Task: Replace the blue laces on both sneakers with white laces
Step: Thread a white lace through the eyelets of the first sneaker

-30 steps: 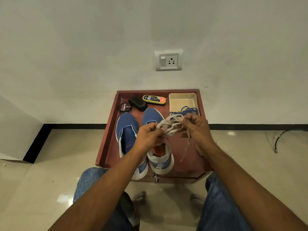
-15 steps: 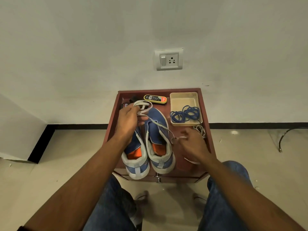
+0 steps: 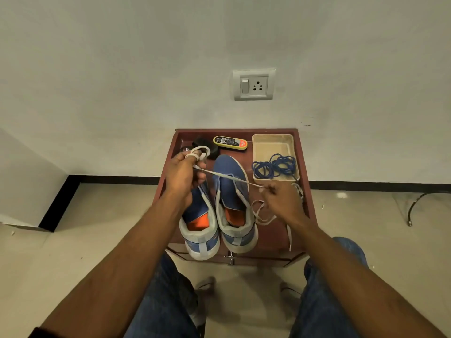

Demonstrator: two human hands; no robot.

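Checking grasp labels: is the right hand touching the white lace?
Touching. Head view shows the right hand pinching the white lace at its fingertips.

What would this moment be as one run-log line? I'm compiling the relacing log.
left hand: holds white lace looped on fingers | right hand: pinches lace | sneakers: unlaced | blue laces: in tray

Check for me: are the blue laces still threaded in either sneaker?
No, the blue laces lie coiled in the beige tray.
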